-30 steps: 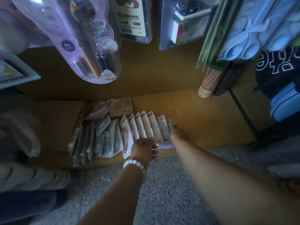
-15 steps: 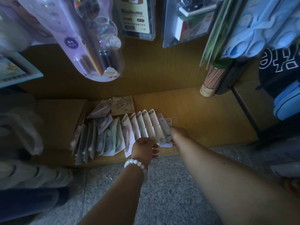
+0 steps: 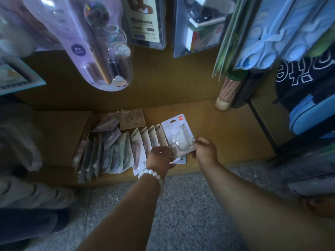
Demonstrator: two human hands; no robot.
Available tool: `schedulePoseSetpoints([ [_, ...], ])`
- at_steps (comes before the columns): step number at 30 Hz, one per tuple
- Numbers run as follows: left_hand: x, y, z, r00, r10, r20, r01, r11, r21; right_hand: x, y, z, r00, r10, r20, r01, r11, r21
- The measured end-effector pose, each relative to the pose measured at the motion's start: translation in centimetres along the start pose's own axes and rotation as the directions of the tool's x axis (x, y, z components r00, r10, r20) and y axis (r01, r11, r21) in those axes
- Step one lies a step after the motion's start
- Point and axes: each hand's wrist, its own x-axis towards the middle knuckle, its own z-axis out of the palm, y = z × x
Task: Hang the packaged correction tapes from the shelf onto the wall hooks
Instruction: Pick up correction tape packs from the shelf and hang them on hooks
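Observation:
Several packaged correction tapes [image 3: 145, 140] lie fanned in a row on the low wooden shelf [image 3: 226, 134]. My right hand [image 3: 205, 151] pinches the lower right edge of one white blister pack [image 3: 176, 132], lifted off the row and tilted up, with a red logo at its top. My left hand [image 3: 159, 158], with a white bead bracelet on the wrist, rests on the near ends of the packs beside it, its fingers touching the lifted pack's lower left corner.
More packs [image 3: 101, 151] lie stacked at the shelf's left. Hanging goods crowd the wall above: a purple pen pack [image 3: 97, 51], a bear-print pack [image 3: 146, 24], blue cases [image 3: 282, 33]. A pencil tube [image 3: 228, 91] stands at the right. Grey speckled floor [image 3: 190, 205] lies below.
My right hand has picked one pack from the right end of the row and raised it. My left hand has stayed on the row's near edge.

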Motion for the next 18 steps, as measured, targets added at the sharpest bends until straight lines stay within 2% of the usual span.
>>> schedulePoseSetpoints([
  [4,0.3,0.2,0.3,0.999,0.001,-0.032,0.000,1.000,0.030,-1.3,0.0,0.0,0.992,-0.009,0.122,0.006,1.000,0.028],
  [7,0.5,0.0,-0.2,0.991,0.065,-0.117,-0.038,0.976,0.215,-1.7,-0.2,-0.1,0.978,0.026,0.209,-0.037,0.998,0.050],
  [9,0.8,-0.3,-0.9,0.984,0.123,-0.131,-0.089,0.966,0.241,-1.9,-0.4,-0.1,0.974,0.030,0.225,-0.041,0.998,0.042],
  [11,1.0,-0.3,-1.6,0.984,0.131,-0.123,-0.101,0.969,0.225,-1.4,-0.9,0.0,0.984,0.014,0.179,-0.005,0.999,-0.049],
  [14,1.9,-0.2,-2.4,0.983,0.105,-0.152,-0.074,0.978,0.197,0.3,-1.6,0.0,0.991,-0.027,0.130,0.067,0.946,-0.317],
  [16,2.2,-0.1,-3.0,0.976,0.113,-0.186,-0.076,0.977,0.198,1.4,-2.2,0.2,0.983,0.005,0.184,0.080,0.889,-0.451],
  [18,2.6,-0.4,-3.7,0.970,0.127,-0.207,-0.088,0.979,0.184,2.5,-2.3,0.9,0.960,0.031,0.280,0.102,0.888,-0.449],
])
